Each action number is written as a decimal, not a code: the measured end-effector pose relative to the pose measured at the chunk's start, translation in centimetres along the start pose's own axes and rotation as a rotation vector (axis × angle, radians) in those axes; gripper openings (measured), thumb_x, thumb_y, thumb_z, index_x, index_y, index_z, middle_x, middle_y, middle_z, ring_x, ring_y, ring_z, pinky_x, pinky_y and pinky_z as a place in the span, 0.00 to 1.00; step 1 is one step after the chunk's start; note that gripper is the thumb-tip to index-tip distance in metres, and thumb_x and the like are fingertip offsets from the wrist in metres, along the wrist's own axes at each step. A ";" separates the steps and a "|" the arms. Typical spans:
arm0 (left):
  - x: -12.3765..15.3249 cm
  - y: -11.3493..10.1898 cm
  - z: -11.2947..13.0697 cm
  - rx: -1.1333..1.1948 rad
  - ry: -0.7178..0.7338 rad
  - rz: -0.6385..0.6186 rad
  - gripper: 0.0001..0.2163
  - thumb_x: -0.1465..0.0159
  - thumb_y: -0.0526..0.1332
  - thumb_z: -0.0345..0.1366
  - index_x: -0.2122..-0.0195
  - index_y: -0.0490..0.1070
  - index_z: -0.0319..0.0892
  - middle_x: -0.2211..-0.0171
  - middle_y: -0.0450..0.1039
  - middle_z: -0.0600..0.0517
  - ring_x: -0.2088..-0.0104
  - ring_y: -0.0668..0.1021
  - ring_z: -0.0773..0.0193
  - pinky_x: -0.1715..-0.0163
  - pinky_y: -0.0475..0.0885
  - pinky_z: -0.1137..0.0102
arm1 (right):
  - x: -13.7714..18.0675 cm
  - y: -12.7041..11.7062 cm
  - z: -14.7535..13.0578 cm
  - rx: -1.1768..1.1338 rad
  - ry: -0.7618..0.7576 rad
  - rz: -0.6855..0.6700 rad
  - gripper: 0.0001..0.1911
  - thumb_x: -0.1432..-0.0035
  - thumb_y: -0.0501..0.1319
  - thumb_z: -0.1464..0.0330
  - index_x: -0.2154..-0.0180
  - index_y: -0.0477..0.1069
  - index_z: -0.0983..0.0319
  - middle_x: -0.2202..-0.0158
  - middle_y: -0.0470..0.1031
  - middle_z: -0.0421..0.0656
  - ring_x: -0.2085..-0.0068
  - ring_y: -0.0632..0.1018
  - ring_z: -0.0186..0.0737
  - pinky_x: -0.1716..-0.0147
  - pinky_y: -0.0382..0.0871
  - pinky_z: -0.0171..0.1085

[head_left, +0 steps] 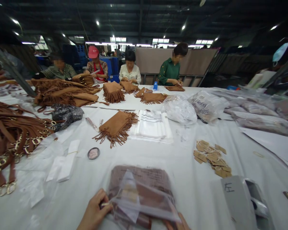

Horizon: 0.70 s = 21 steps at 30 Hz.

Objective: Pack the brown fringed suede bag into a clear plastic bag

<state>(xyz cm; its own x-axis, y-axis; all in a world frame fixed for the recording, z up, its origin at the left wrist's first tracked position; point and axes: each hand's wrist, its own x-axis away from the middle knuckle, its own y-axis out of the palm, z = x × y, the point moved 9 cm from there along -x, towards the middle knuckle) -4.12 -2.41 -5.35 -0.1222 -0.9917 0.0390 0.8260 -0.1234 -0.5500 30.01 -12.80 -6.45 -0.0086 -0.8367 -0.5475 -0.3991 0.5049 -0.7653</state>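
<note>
A see-through plastic bag [156, 204] lies at the near edge of the table, with a dark brown fringed bag [144, 174] inside it. A white paper shows through the plastic at its left part. My left hand [96, 207] pinches the left side of the plastic bag between thumb and fingers. At the lower right, my right hand [179, 222] is closed on the other end of its loose flap; the plastic and the frame edge partly hide those fingers.
Brown straps with gold buckles [21, 137] are heaped at left. Ahead lie a tan fringed bag [116, 126] and stacked white plastic bags [152, 126]. Cardboard tags [212, 158] and a grey box [240, 201] are at right. Several co-workers sit across the table.
</note>
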 end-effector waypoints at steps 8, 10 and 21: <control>-14.1 -2.0 4.6 0.070 0.103 0.193 0.06 0.45 0.60 0.40 0.72 0.68 0.43 0.73 0.66 0.56 0.71 0.69 0.65 0.70 0.64 0.72 | -17.4 2.5 2.3 -0.009 0.042 -0.081 0.18 0.35 0.46 0.64 0.55 0.70 0.65 0.66 0.74 0.49 0.65 0.77 0.44 0.66 0.74 0.41; -12.5 -1.9 3.6 0.085 0.118 0.152 0.07 0.44 0.60 0.40 0.71 0.70 0.43 0.72 0.67 0.55 0.71 0.70 0.65 0.70 0.64 0.71 | -15.1 2.1 2.0 -0.021 -0.019 -0.104 0.18 0.34 0.45 0.63 0.64 0.70 0.63 0.69 0.73 0.48 0.69 0.76 0.41 0.69 0.73 0.39; -5.6 -1.7 1.7 -0.011 0.085 0.058 0.10 0.40 0.58 0.43 0.65 0.74 0.44 0.70 0.66 0.54 0.70 0.71 0.64 0.69 0.66 0.70 | -6.6 -2.5 -6.4 0.073 -0.085 -0.254 0.20 0.34 0.49 0.59 0.51 0.72 0.60 0.62 0.79 0.50 0.66 0.80 0.43 0.67 0.73 0.38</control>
<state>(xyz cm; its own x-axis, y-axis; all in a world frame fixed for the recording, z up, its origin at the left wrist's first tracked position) -3.89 3.26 -3.23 -0.1209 -0.9906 -0.0637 0.8267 -0.0650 -0.5589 25.18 -9.91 1.24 0.1614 -0.9194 -0.3587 -0.3113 0.2975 -0.9025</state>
